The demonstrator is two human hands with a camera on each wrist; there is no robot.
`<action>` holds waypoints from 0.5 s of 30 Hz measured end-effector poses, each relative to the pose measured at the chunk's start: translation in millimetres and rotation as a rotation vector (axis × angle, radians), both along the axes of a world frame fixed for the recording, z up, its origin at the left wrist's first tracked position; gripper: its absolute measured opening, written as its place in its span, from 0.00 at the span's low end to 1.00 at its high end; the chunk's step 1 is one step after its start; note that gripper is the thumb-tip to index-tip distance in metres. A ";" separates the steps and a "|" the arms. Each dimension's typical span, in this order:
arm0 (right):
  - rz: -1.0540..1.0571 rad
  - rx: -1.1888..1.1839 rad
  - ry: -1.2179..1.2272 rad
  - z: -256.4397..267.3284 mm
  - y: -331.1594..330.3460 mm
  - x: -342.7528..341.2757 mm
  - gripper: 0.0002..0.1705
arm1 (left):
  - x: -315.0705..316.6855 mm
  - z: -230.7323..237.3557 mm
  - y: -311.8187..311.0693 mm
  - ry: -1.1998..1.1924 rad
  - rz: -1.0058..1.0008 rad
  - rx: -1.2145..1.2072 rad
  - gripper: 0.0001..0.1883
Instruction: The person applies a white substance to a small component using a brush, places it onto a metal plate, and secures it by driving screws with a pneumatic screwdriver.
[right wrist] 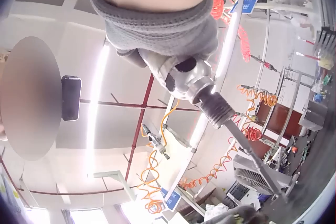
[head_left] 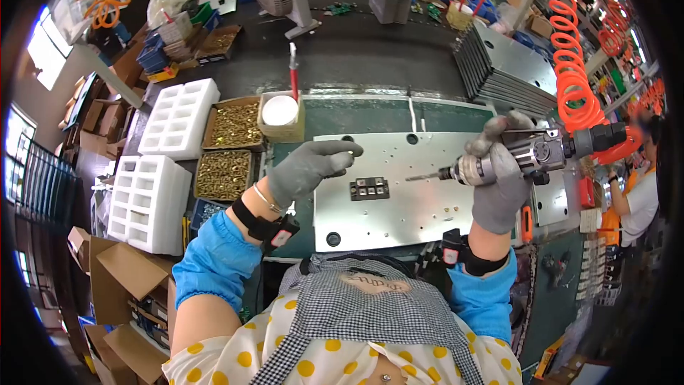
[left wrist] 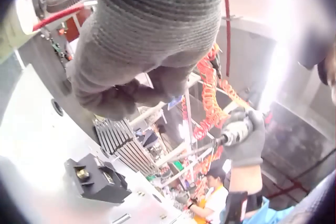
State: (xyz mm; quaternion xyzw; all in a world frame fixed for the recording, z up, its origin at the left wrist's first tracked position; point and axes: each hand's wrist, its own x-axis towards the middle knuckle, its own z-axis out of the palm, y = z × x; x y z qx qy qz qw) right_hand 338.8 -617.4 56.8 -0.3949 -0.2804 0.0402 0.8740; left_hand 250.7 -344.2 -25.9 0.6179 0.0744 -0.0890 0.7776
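Note:
My right hand point(head_left: 502, 185), in a grey glove, grips a pneumatic screwdriver point(head_left: 538, 151) with an orange air hose. Its long bit point(head_left: 422, 177) points left over a silver metal plate point(head_left: 427, 150). My gloved left hand point(head_left: 303, 171) is held over the plate's left side, thumb and fingertips together. A small brass-coloured screw point(head_left: 350, 153) shows at these fingertips, mostly hidden by the glove. Between the hands, a black rectangular module point(head_left: 369, 188) with metal terminals lies on the plate. In the left wrist view the module point(left wrist: 97, 179) is below the curled fingers.
Boxes of brass screws point(head_left: 234, 123) and a tub with a white lid point(head_left: 280, 110) stand behind the left hand. White foam trays point(head_left: 153, 203) are at left. Stacked metal plates point(head_left: 499, 64) lie at back right, near a coiled orange hose point(head_left: 566, 50). Another person stands at right.

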 end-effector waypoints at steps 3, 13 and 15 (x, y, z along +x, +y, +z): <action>-0.067 -0.114 0.008 -11.3 9.4 -6.0 0.27 | -30.2 -8.8 24.8 0.010 0.080 -0.271 0.26; 0.068 -0.354 0.054 -41.0 25.6 -22.2 0.32 | -73.5 -62.3 65.9 0.166 0.239 0.117 0.20; -0.023 -0.387 0.043 -47.0 28.6 -24.4 0.34 | -82.8 -73.2 67.1 0.317 0.253 0.292 0.17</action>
